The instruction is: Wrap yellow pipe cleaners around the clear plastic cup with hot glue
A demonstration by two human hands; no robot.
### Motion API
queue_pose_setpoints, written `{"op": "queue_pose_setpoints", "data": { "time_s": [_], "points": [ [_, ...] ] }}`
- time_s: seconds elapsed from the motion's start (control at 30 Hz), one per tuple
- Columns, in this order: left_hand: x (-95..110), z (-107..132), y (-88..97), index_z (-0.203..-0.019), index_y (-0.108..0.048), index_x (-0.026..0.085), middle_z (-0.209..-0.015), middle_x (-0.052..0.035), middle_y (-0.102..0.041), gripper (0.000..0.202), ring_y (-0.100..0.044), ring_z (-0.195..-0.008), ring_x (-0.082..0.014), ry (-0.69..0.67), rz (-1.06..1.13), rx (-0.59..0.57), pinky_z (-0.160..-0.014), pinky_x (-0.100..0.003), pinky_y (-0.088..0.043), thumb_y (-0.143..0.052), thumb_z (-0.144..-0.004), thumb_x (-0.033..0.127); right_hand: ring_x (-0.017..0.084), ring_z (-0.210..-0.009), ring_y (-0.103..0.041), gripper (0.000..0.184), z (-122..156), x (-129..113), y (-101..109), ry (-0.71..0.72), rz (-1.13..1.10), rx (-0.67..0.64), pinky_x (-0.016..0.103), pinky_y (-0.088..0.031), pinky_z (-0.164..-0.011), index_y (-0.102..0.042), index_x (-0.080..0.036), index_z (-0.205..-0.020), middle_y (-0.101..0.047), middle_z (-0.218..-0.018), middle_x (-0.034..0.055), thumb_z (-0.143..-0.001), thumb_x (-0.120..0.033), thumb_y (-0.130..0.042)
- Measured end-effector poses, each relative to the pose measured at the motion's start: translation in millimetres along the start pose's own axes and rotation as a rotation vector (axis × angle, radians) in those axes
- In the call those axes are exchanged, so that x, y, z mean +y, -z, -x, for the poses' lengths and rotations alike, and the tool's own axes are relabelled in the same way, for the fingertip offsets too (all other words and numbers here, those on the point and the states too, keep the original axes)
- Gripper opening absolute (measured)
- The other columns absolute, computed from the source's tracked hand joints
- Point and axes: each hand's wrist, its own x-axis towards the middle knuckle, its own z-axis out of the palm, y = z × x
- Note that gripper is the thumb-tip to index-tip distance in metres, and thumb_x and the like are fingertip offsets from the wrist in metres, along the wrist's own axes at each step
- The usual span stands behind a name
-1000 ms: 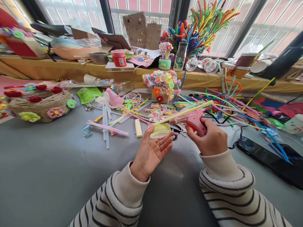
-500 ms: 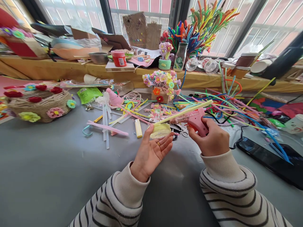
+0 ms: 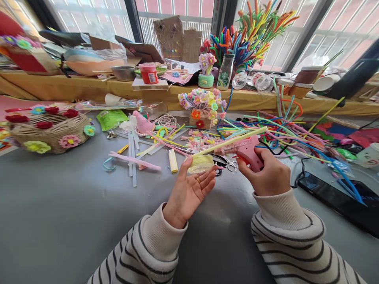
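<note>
Pale yellow piece [image 3: 201, 163]: held above the grey table [image 3: 74, 221], at the tips of the left hand [image 3: 189, 193].
Left hand: palm turned up, thumb pressing the piece's left edge, fingers stretched out beneath it, a ring on one.
Long yellow strip [image 3: 231, 142]: slants up and right from the left thumb, in front of the glue gun; whether it joins the piece, I cannot tell.
Right hand [image 3: 268, 171]: curled round the handle of a pink glue gun [image 3: 248, 153], which points left toward the strip.
Scissors [image 3: 231, 166]: lying between the hands, partly hidden.
Yellow lighter [image 3: 173, 161]: near the left hand.
Translucent sticks [image 3: 130, 159]: farther left, crossed by a fuzzy pink stem [image 3: 145, 163].
Dark phone [image 3: 331, 201]: right of the right hand.
Coloured stems [image 3: 304, 136]: tangled beyond the right hand.
Flower box [image 3: 207, 121]: beyond the hands, topped with pastel blossoms.
Woven basket [image 3: 55, 135]: far left, trimmed with flowers.
Cloth-covered ledge [image 3: 100, 86]: at the back, bearing a glass bottle [image 3: 226, 71] and a red tub [image 3: 149, 73].
</note>
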Motion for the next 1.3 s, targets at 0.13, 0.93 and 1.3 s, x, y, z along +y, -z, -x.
{"op": "queue_pose_setpoints", "data": {
  "time_s": [0.13,0.93,1.3],
  "points": [
    [0.9,-0.2,-0.3,-0.104,-0.052,-0.003,-0.086,-0.0125,-0.068,0.052,-0.065,-0.067,-0.0136,0.001,-0.001,0.009,-0.062,-0.022,-0.055,-0.044,-0.081,0.043,0.014,-0.043,-0.052,0.042,0.0,0.9,0.7,-0.015,0.005,-0.017,0.025,-0.039,-0.045,-0.063,-0.013,-0.079,-0.063,-0.059,0.0047,-0.063,-0.051,-0.053],
    [0.4,-0.1,1.7,-0.106,-0.050,-0.003,-0.088,-0.0131,-0.067,0.053,-0.065,-0.067,-0.0133,-0.006,0.000,-0.021,-0.062,-0.022,-0.054,-0.044,-0.081,0.043,0.015,-0.045,-0.051,0.041,-0.7,1.2,8.3,-0.093,-0.002,-0.064,0.026,-0.038,-0.047,-0.062,-0.015,-0.080,-0.064,-0.060,0.0053,-0.065,-0.052,-0.051],
    [1.4,1.6,-1.1,-0.109,-0.047,-0.004,-0.084,-0.0143,-0.067,0.054,-0.064,-0.061,-0.0129,0.001,0.020,-0.018,-0.058,-0.020,-0.054,-0.042,-0.082,0.043,0.016,-0.047,-0.052,0.040,-1.7,1.6,11.9,-0.120,-0.004,-0.093,0.026,-0.038,-0.049,-0.063,-0.014,-0.082,-0.063,-0.061,0.0058,-0.065,-0.049,-0.054]
  ]
}}
